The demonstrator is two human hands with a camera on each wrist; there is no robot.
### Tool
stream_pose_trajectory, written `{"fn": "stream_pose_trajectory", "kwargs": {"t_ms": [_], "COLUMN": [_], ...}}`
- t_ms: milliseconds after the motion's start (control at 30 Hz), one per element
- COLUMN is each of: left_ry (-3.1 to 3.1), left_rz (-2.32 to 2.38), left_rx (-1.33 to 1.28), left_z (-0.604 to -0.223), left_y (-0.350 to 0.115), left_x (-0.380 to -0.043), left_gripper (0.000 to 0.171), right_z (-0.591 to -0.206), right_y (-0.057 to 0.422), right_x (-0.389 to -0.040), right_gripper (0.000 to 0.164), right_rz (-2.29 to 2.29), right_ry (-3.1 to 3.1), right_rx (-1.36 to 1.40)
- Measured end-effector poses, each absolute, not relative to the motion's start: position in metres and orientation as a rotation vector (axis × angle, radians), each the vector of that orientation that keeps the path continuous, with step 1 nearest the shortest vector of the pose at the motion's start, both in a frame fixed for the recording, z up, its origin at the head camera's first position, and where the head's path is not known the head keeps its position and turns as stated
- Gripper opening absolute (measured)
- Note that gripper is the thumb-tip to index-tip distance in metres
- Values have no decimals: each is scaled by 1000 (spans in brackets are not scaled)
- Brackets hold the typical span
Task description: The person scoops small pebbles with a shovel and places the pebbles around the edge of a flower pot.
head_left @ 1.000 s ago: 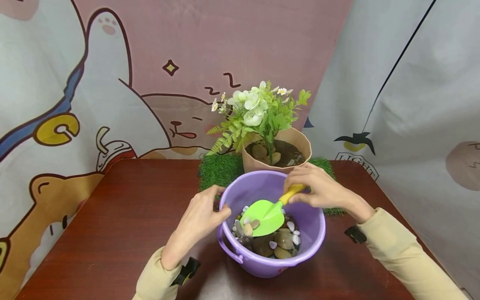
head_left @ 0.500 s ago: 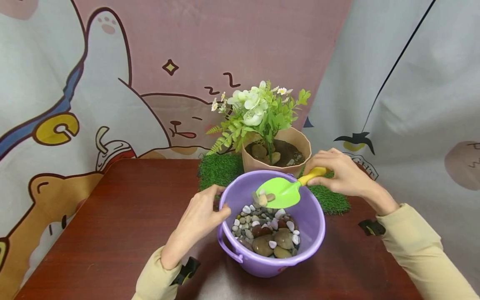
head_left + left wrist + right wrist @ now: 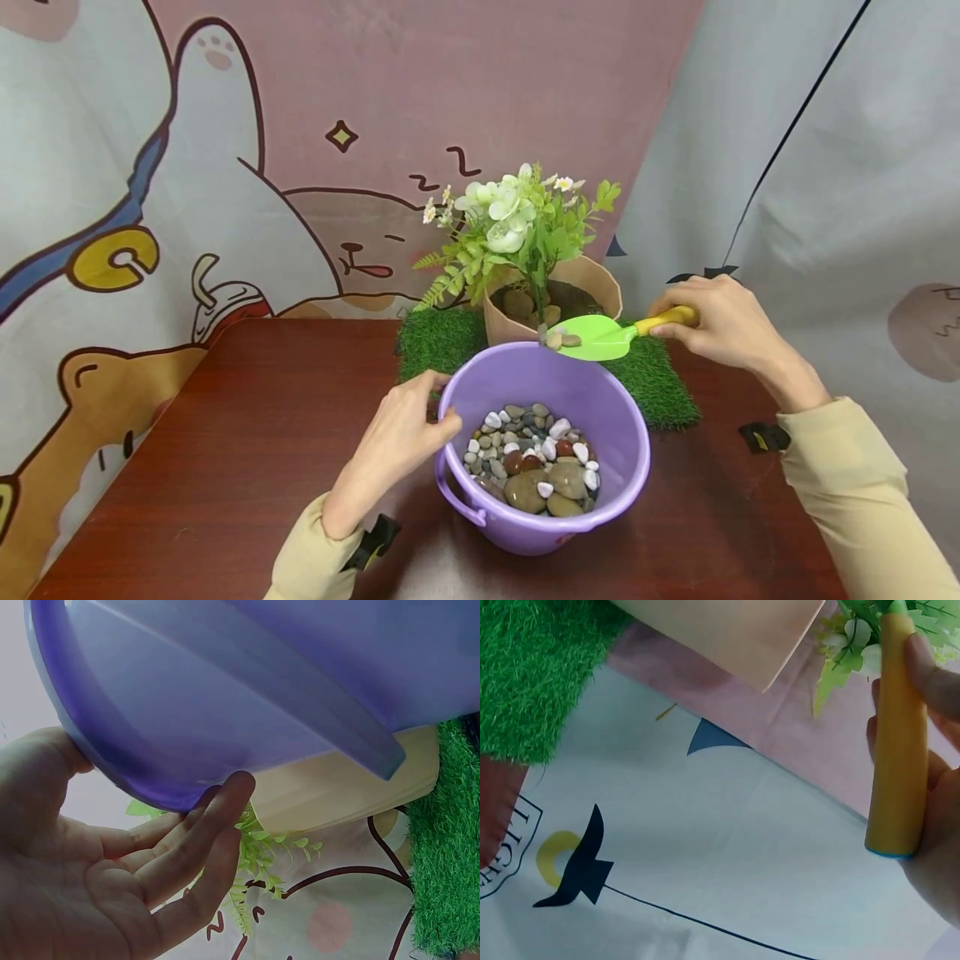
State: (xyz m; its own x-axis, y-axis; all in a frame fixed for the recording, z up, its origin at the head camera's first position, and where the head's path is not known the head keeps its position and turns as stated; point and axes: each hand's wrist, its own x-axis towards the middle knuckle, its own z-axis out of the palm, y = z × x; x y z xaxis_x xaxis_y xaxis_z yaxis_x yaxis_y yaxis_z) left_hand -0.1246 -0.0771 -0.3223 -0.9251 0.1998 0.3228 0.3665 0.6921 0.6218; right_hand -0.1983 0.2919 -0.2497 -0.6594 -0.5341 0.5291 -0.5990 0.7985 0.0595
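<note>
My right hand (image 3: 727,325) curls round the smooth yellow-handled trowel (image 3: 592,337), its green blade holding pebbles (image 3: 566,341) near the far rim of the purple plastic bucket (image 3: 525,533). My left hand (image 3: 401,429) pinches that bucket's rim; glossy stones (image 3: 525,492) lie inside. Behind, a faceted pot (image 3: 504,329) of flowers (image 3: 506,217) stands on bristly turf (image 3: 442,337). The reddish-brown tabletop (image 3: 262,433) shines; the cartoon backdrop (image 3: 487,83) shows "LIGH".

One bucket (image 3: 555,383), one pot (image 3: 499,329) and one trowel (image 3: 600,337) bearing perhaps three pebbles (image 3: 570,340) show.
</note>
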Motion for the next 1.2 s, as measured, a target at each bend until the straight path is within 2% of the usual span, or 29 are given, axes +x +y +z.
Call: {"fn": "stream_pose_trajectory", "kwargs": {"t_ms": [433,1200], "left_ry": [-2685,-2675], "left_rz": [-1073,-1066], "left_rx": [-443,-449], "left_z": [-321,-323], "left_y": [-77,-77], "left_x": [-123,-124], "left_gripper": [38,36], "right_z": [-244,-250], "right_y": [286,260], "right_x": [-204,-203], "right_gripper": [15,12], "right_rz": [17,-165], "right_ry": [-2470,-2057], "right_rx": [585,652]}}
